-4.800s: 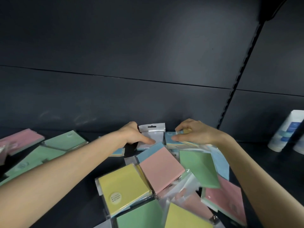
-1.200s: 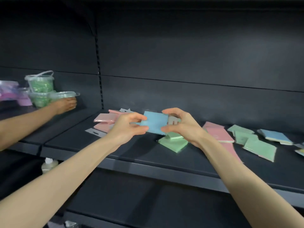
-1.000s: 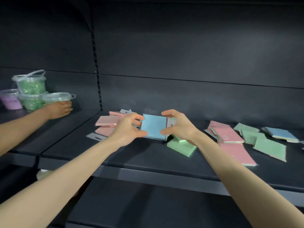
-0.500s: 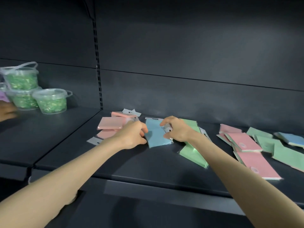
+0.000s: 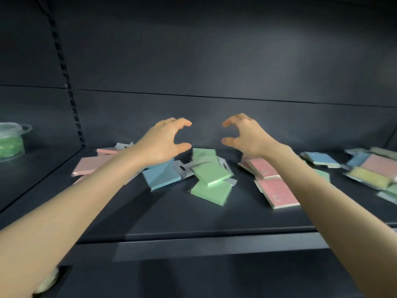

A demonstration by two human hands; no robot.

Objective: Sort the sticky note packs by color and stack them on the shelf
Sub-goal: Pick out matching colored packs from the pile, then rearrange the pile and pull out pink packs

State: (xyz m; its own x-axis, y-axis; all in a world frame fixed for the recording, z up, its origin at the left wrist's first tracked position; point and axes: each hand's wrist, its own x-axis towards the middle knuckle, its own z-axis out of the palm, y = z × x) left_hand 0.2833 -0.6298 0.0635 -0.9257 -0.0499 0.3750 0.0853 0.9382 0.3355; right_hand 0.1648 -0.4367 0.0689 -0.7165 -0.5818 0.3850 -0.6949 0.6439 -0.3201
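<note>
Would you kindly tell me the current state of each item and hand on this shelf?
Left hand, empty, fingers apart.
Right hand, empty, fingers apart.
Middle blue pack, lying loose, not held.
Green packs, overlapping in a loose pile.
Left pink packs, partly hidden, overlapping.
Right pink packs, overlapping, not squared.
Yellow pack, among mixed colours, unsorted.
Tub, lid on.

Blue sticky note pack (image 5: 164, 176): no longer held; now lies on shelf (image 5: 150, 211), just beside green packs (image 5: 211, 174). Left hand (image 5: 165, 140), right hand (image 5: 245, 136): lifted above it, empty, fingers loosely hooked.
</note>
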